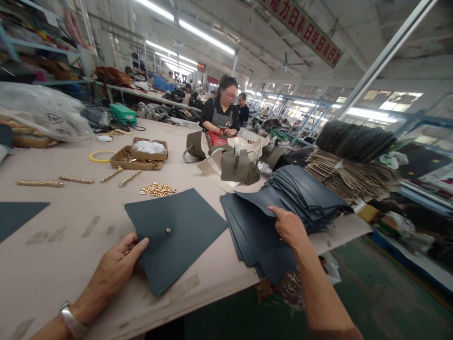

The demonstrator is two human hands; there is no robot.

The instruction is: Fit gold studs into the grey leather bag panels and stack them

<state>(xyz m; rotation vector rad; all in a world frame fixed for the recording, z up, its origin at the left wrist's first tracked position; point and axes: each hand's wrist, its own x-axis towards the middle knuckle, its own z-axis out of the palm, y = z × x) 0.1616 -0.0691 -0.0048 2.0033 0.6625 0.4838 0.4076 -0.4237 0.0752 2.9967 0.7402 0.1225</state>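
My left hand point(122, 259), with a metal band at its wrist, pinches the left edge of a dark blue leather panel point(187, 224), thumb on top. A small round metal stud point(168, 230) sits near the middle of that panel. My right hand point(288, 226) grips the edge of another dark blue leather panel point(256, 199), whose near part is lifted and curled. Beneath it lies a fanned stack of similar panels point(239, 233). A small heap of gold metal pieces point(157, 189) lies beyond the left panel.
Cardboard boxes point(118, 159) hold gold pieces and a plastic bag. Gold strips point(39, 183) and a yellow tape ring point(102, 156) lie nearby. Olive bag parts point(240, 165) stand near a co-worker point(222, 111) across the table. Tied brown pieces point(348, 174) are stacked right. The table edge runs below my hands.
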